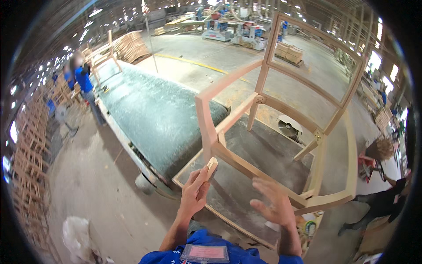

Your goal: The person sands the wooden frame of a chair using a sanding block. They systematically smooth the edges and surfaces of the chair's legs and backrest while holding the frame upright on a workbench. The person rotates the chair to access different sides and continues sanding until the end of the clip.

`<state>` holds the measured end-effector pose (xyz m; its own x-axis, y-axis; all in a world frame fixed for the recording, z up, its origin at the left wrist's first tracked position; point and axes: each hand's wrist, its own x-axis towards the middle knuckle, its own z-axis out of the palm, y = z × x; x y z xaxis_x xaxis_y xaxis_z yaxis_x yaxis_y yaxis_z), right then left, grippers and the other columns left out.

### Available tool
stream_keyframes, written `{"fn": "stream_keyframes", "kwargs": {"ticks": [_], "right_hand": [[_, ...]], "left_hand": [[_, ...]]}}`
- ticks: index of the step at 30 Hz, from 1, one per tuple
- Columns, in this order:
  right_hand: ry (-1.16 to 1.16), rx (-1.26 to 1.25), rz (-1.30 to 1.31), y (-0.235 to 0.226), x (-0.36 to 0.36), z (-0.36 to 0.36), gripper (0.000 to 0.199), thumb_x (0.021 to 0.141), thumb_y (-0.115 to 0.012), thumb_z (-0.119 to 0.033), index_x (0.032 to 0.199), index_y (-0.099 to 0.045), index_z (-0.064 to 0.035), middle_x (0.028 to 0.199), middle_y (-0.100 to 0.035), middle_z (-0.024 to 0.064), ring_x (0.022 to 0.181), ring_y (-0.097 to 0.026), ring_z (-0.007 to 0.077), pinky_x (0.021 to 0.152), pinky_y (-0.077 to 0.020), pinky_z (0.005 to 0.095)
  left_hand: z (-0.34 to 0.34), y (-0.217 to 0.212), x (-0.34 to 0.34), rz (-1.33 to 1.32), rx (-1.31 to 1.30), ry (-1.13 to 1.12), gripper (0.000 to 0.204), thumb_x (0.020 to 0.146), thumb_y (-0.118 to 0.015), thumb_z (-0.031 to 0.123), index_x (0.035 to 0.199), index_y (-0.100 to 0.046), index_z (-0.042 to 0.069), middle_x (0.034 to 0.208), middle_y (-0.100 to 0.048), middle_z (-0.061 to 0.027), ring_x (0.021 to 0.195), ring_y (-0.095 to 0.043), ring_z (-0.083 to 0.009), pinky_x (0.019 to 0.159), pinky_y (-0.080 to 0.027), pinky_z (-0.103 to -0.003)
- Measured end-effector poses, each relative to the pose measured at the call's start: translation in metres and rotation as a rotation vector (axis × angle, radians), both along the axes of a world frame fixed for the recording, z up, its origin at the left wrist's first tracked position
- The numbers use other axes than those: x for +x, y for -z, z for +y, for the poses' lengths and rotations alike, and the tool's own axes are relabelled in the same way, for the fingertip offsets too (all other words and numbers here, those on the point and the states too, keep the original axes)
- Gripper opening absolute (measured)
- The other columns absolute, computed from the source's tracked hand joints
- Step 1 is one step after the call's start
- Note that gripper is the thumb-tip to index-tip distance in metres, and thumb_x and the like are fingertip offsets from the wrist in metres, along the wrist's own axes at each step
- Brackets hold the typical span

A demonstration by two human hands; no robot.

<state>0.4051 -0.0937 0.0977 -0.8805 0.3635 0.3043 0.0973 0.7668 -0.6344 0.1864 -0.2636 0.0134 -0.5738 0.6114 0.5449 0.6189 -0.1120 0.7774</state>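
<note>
"What's biggest?"
"Long green belt [149,114], far side & to the L."
"Next?"
"The wood chair frame [290,111]. It's up close, a bit to the R, w/ a dark tabletop [259,141] under it."
"& the R hand [274,202]?"
"Fingers spread wide by the chair's front bar [250,169]. It's blurry, so can't tell if it's touching. Looks bare."
"L hand [194,190]?"
"Fingers curled round a small wood block [212,164]."
"And that block?"
"Its top pokes up nr the chair's front L leg [205,119]. Can't tell if they touch, tho."
</note>
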Motion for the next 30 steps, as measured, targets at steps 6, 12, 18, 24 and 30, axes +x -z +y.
{"fn": "stream_keyframes", "kwargs": {"ticks": [6,12,18,24,30], "right_hand": [[0.274,-0.107,0.226,0.039,-0.213,0.007,0.086,0.084,-0.077,-0.037,0.148,-0.038,0.0042,0.139,-0.051,0.0312,0.13,-0.05,0.0424,0.108,-0.0408,0.0446],[0.359,-0.394,0.411,0.066,-0.329,0.015,0.058,0.079,-0.079,-0.043,0.115,-0.06,-0.0007,0.089,-0.067,0.0145,0.084,-0.064,0.0247,0.075,-0.0512,0.0396],[0.372,-0.335,0.366,0.058,-0.281,0.005,0.057,0.074,-0.082,-0.044,0.106,-0.057,-0.0048,0.089,-0.066,0.0191,0.089,-0.065,0.0407,0.076,-0.0493,0.0458],[0.311,-0.233,0.398,0.067,-0.241,0.006,0.08,0.065,-0.085,-0.05,0.122,-0.057,-0.0014,0.118,-0.063,0.0157,0.113,-0.059,0.0378,0.093,-0.0466,0.0445],[0.504,0.127,0.326,0.091,-0.249,0.007,0.091,0.059,-0.084,-0.058,0.125,-0.057,-0.0012,0.125,-0.059,0.0194,0.118,-0.055,0.0416,0.098,-0.0441,0.0497]], "left_hand": [[-0.025,-0.027,-0.141,0.076,-0.024,0.069,0.038,0.09,-0.063,-0.004,0.127,-0.065,0.0,0.107,-0.069,-0.0169,0.09,-0.067,-0.0238,0.077,-0.051,-0.03],[-0.054,-0.03,-0.21,-0.008,-0.2,0.055,0.03,0.094,-0.06,0.001,0.122,-0.066,-0.008,0.119,-0.067,-0.0217,0.103,-0.067,-0.0261,0.087,-0.052,-0.032],[-0.028,-0.019,-0.2,-0.099,-0.266,0.171,0.045,0.108,-0.045,0.032,0.138,-0.059,0.003,0.131,-0.065,-0.0183,0.106,-0.066,-0.0271,0.083,-0.053,-0.034],[0.013,-0.045,-0.209,-0.154,-0.253,0.244,0.051,0.107,-0.045,0.04,0.142,-0.056,0.004,0.119,-0.069,-0.0124,0.073,-0.057,-0.019,0.06,-0.046,-0.03],[0.064,-0.066,-0.255,0.118,-0.065,0.267,0.045,0.106,-0.05,0.031,0.135,-0.06,-0.001,0.124,-0.065,-0.0223,0.083,-0.062,-0.026,0.068,-0.051,-0.034]]}}
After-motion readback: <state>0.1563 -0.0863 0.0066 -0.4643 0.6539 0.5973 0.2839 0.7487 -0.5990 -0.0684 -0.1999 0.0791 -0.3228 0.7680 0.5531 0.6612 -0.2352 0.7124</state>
